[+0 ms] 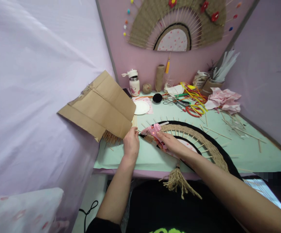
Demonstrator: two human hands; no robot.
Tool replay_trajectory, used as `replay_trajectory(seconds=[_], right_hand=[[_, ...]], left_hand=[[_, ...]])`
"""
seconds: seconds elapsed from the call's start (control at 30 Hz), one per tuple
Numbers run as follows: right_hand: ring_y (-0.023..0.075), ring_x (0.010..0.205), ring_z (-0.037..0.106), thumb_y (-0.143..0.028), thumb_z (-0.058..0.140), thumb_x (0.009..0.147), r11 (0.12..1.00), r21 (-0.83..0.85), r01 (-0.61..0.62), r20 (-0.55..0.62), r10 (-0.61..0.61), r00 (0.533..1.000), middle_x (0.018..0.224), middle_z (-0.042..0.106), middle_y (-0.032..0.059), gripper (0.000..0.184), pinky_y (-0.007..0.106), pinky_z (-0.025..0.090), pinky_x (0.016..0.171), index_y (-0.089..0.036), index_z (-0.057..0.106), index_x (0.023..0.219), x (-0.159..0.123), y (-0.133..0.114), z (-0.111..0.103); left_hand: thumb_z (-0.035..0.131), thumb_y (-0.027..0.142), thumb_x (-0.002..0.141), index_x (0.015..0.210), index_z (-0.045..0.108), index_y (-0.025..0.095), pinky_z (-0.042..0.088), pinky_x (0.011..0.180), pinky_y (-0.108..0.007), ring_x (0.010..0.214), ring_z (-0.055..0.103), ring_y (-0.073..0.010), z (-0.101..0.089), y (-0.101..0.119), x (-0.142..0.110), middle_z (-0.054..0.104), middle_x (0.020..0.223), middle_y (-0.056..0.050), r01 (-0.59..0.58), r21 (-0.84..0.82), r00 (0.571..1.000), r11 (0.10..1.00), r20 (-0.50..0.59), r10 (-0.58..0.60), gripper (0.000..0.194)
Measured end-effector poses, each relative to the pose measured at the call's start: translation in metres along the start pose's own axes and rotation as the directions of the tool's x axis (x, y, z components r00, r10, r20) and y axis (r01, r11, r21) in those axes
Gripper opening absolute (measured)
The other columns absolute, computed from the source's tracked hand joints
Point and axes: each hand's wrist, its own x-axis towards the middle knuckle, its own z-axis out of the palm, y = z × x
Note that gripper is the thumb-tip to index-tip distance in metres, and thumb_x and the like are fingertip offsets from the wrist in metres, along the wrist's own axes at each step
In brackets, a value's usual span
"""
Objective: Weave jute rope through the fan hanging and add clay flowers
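My right hand (163, 140) is wrapped round a pink hot glue gun (152, 130), its nozzle pointing left at the corner of a half-round woven fan. A white glue stick juts from the gun's back. The fan (210, 147) lies on the table with a black rim, a band of brown twine and thin wooden ribs. Just left of the nozzle, my left hand (131, 142) pinches what looks like a thin wooden stick (137, 130) by the fan's black corner. From the fan's straight edge a twine tassel (178, 181) hangs over the table's front edge.
A cardboard piece (104, 106) leans at left above a bundle of sticks (111, 137). Behind lie scissors (179, 106), coloured pipe cleaners (195, 98), a black ball (157, 98), a twine roll (159, 77) and an open bottle (134, 84). Loose sticks (217, 132) and crumpled pink cloth (224, 98) are at right.
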Motion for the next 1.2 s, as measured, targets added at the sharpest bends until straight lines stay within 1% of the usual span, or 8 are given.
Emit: replay_trajectory(seconds=[0.33,0.43,0.57,0.67,0.83,1.03,1.13,1.2], right_hand=[[0.0092,0.044,0.038,-0.064,0.045,0.08,1.0,0.021,0.02,-0.013,-0.019,1.0,0.055,0.048,-0.0018,0.046,0.022,0.027,0.04,-0.02,0.05,0.069,0.001,0.003,-0.001],[0.0097,0.043,0.039,-0.062,0.044,0.082,1.0,-0.015,0.023,-0.005,-0.023,1.0,0.053,0.047,-0.0023,0.045,0.023,0.029,0.041,-0.02,0.049,0.067,0.001,0.002,-0.001],[0.0105,0.043,0.04,-0.059,0.041,0.085,0.992,-0.115,0.055,0.008,-0.055,0.998,0.051,0.046,-0.0027,0.043,0.024,0.029,0.043,-0.02,0.048,0.066,0.003,0.003,-0.002],[0.0111,0.042,0.04,-0.059,0.039,0.086,0.988,-0.132,0.077,0.001,-0.078,0.997,0.05,0.046,-0.0031,0.043,0.024,0.028,0.043,-0.02,0.048,0.069,0.004,0.007,-0.002],[0.0111,0.043,0.041,-0.059,0.039,0.086,0.988,-0.098,0.115,-0.028,-0.118,0.993,0.053,0.047,-0.003,0.042,0.024,0.03,0.044,-0.02,0.048,0.071,0.0,0.009,-0.002],[0.0105,0.042,0.041,-0.062,0.041,0.083,0.995,0.031,0.093,-0.059,-0.091,0.994,0.05,0.045,-0.004,0.044,0.023,0.027,0.042,-0.02,0.047,0.071,-0.004,0.011,-0.004],[0.0099,0.042,0.039,-0.064,0.044,0.081,0.99,0.103,0.093,-0.085,-0.084,0.993,0.052,0.045,-0.0043,0.045,0.024,0.028,0.042,-0.02,0.049,0.073,-0.003,0.016,-0.008],[0.01,0.043,0.039,-0.064,0.044,0.081,0.988,0.116,0.105,-0.106,-0.093,0.99,0.054,0.047,-0.0038,0.045,0.024,0.03,0.043,-0.02,0.05,0.075,-0.007,0.017,-0.013]], left_hand=[[0.051,0.017,0.086,0.105,0.061,0.018,0.045,0.079,-0.03,0.088,0.065,-0.0203,-0.002,0.002,0.0,0.071,0.093,-0.008,0.021,0.01,0.999,1.0,0.024,-0.021,0.021],[0.052,0.017,0.086,0.106,0.061,0.018,0.045,0.079,-0.029,0.088,0.065,-0.0202,-0.002,0.002,0.0,0.071,0.093,-0.008,0.018,0.006,0.999,1.0,0.029,-0.018,0.022],[0.052,0.017,0.086,0.107,0.06,0.018,0.044,0.079,-0.029,0.087,0.065,-0.0196,-0.002,0.002,0.001,0.071,0.093,-0.008,0.019,0.006,0.999,1.0,0.037,-0.02,0.023],[0.052,0.017,0.086,0.108,0.06,0.018,0.044,0.079,-0.029,0.087,0.065,-0.0197,-0.001,0.001,0.001,0.071,0.093,-0.008,0.021,0.007,0.999,1.0,0.036,-0.022,0.023],[0.053,0.019,0.086,0.109,0.06,0.019,0.044,0.08,-0.029,0.089,0.065,-0.0197,-0.003,0.003,0.004,0.072,0.093,-0.007,0.027,-0.001,0.998,1.0,0.048,-0.027,0.024],[0.053,0.017,0.084,0.111,0.059,0.023,0.044,0.079,-0.029,0.089,0.066,-0.0193,-0.007,0.011,0.013,0.073,0.092,-0.004,0.01,0.014,0.993,1.0,0.118,-0.012,0.028],[0.053,0.015,0.083,0.111,0.06,0.024,0.044,0.08,-0.029,0.09,0.066,-0.019,-0.007,0.012,0.017,0.073,0.091,-0.003,0.007,0.039,0.989,0.999,0.148,-0.013,0.03],[0.053,0.015,0.082,0.109,0.061,0.024,0.044,0.08,-0.029,0.089,0.066,-0.0191,-0.006,0.011,0.02,0.073,0.09,-0.003,-0.012,0.057,0.988,0.998,0.154,0.003,0.03]])
